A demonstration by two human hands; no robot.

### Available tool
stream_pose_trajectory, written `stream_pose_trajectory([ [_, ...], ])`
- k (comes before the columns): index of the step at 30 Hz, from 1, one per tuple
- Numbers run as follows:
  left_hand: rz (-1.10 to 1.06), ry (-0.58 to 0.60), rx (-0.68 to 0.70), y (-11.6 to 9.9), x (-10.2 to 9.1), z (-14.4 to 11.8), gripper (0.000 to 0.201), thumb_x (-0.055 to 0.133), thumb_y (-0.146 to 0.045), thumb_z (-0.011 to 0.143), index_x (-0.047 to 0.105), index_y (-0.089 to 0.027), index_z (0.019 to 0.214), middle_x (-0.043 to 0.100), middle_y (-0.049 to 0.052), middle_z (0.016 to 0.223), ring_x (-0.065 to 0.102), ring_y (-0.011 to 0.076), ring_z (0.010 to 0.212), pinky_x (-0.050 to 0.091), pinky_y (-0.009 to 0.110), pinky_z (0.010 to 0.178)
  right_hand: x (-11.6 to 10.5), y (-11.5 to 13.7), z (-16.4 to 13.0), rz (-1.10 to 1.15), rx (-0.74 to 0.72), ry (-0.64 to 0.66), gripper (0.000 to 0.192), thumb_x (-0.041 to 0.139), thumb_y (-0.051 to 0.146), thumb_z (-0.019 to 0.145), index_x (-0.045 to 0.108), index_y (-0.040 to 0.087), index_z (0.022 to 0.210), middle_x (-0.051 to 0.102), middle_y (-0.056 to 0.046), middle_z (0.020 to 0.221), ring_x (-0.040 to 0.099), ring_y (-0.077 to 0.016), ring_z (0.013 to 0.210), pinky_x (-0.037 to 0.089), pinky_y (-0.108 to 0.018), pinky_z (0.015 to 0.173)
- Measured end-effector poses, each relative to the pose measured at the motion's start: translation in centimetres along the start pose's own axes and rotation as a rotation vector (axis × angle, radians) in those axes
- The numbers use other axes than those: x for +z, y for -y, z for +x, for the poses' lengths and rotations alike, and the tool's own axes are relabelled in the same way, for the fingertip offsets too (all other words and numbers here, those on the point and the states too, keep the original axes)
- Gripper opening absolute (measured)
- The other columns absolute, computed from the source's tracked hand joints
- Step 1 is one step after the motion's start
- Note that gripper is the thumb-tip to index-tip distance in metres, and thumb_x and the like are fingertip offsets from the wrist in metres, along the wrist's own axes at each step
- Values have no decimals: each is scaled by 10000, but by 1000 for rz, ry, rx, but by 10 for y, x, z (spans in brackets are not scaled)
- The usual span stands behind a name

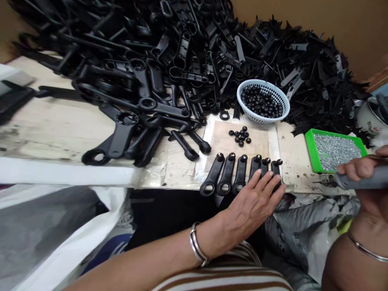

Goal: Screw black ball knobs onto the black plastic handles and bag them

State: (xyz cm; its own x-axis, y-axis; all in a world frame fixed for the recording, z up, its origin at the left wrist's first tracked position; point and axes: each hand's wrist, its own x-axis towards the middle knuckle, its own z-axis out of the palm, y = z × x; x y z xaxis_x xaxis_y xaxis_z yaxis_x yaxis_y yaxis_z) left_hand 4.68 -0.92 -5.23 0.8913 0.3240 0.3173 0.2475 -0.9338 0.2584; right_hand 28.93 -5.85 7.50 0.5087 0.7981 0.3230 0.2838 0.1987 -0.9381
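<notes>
The left hand [257, 200] lies flat and spread, palm down, its fingers [266, 181] resting across the near ends of the rightmost pieces in a row of black plastic handles [227, 173] set side by side at the table's front edge. Each handle's long axis runs away from the hand, ring end toward the person and a round black cap [220, 156] seated at the far end; the row extends to the left of the palm, so the uncovered pieces lie just beside the thumb side. Straight beyond the fingertips, past the caps, a small cluster of loose black knobs [240, 136] sits on the cardboard pad [260, 141], and farther beyond that stands a white mesh basket [283, 99] filled with more of them. The right hand [360, 167] is well off to the right of the row, curled around a grey power screwdriver [363, 182] whose tip points leftward toward the handles; a green tray of screws [309, 149] sits just beyond it. The left hand is plainly the nearer one to the row. A large heap of black plastic parts [169, 60] fills the table beyond everything.
</notes>
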Motion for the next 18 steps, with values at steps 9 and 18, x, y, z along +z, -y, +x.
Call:
stream_pose_trajectory([
  [9, 343, -38, 64, -5, -16, 10, 488, 465, -199, 947, 481, -94, 1424, 510, 170, 1458, 503, 318, 1342, 393, 511, 1121, 86, 6, 10, 305, -120, -53, 403, 811, 592, 641, 647, 262, 805, 452, 96, 497, 381, -89, 407, 395, -253, 422],
  [18, 296, -83, 44, -5, -13, 11, 453, 477, -210, 943, 533, -94, 1377, 554, 170, 1415, 538, 319, 1307, 394, 522, 1108, 109, -8, 16, 278, -152, 1, 487, 755, 544, 728, 496, 192, 514, 339, 58, 504, 390, -71, 432, 403, -234, 431],
])
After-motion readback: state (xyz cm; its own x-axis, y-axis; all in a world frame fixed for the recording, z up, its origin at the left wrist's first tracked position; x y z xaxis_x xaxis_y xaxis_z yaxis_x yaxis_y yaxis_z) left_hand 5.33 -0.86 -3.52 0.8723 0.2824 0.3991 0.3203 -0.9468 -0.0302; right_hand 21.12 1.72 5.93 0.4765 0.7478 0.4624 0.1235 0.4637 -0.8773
